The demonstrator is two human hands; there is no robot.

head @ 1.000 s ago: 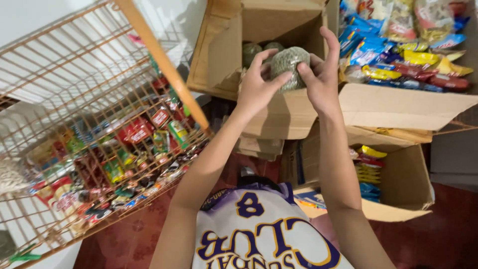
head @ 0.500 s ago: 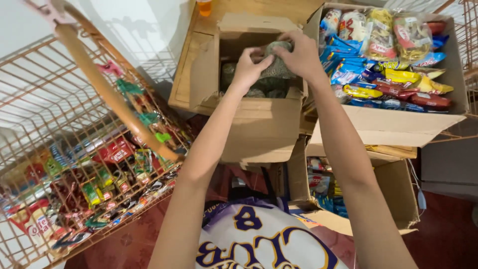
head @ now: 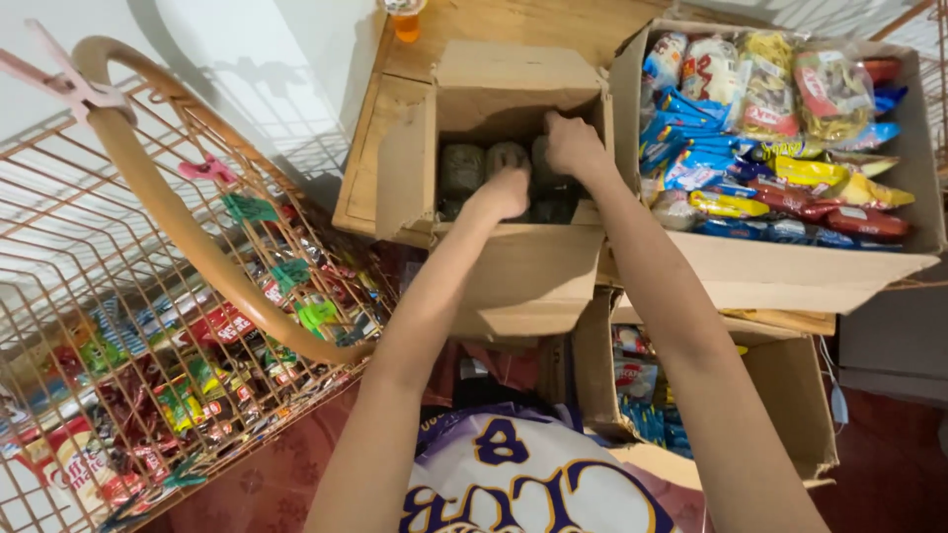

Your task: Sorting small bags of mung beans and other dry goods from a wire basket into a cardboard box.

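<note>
Two open cardboard boxes sit side by side on a wooden table (head: 513, 30) that stands against a pale wall. An orange-filled cup (head: 406, 17) stands at the table's far edge, near the middle box's back left corner. A red patterned floor (head: 286, 474) shows below, and a copper-coloured wire rack (head: 148, 296) hung with small snack packets leans at the left, with clothes pegs clipped to its curved rim. The right-hand box (head: 790, 271) is heaped with bright snack bags. Another open box (head: 790, 395) stands on the floor under the table's near edge, also holding packets.

Both hands reach down into the middle box (head: 513, 276), where dark greenish wrapped bundles (head: 462, 168) lie packed against its floor. The left hand (head: 506, 190) is curled, fingers bent downward onto a bundle near the box's front wall; whether it truly grips it cannot be told. The right hand (head: 573, 146) is deeper in, toward the back right corner, fingers bent over the bundles there and touching them, its grasp hidden in shadow.
</note>
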